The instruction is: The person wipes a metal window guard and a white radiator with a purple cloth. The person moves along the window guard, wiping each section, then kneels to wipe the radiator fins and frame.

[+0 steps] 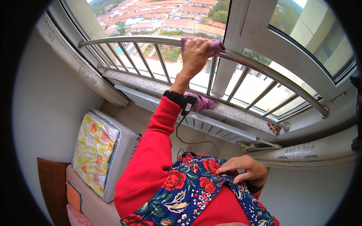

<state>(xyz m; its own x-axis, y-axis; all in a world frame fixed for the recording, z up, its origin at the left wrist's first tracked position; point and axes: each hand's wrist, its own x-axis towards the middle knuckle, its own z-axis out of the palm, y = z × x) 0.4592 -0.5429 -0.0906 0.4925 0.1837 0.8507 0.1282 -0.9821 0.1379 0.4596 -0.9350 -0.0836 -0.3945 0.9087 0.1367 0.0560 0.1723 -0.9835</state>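
Observation:
A purple cloth (216, 46) is folded over the curved metal top rail (257, 62) of a window guard. My left hand (196, 55) grips it against the rail, the arm stretched forward in a red sleeve. A black strap with a small black device and a cable sits at the left wrist. A second purple cloth (200, 102) lies on the speckled stone sill (236, 113), behind the lower bars and partly hidden by the device. Close to my body, my right hand (246, 169) rests against a floral apron (192, 195), thumb and fingers apart.
Under the sill runs a white radiator (220, 130) with pipes at its right end. Small brown items (273, 128) lie at the sill's right end. Curtains (299, 151) hang on both sides. At lower left, a folded flowered quilt (96, 152) tops a stack on a bed (99, 210) with a wooden headboard (53, 189).

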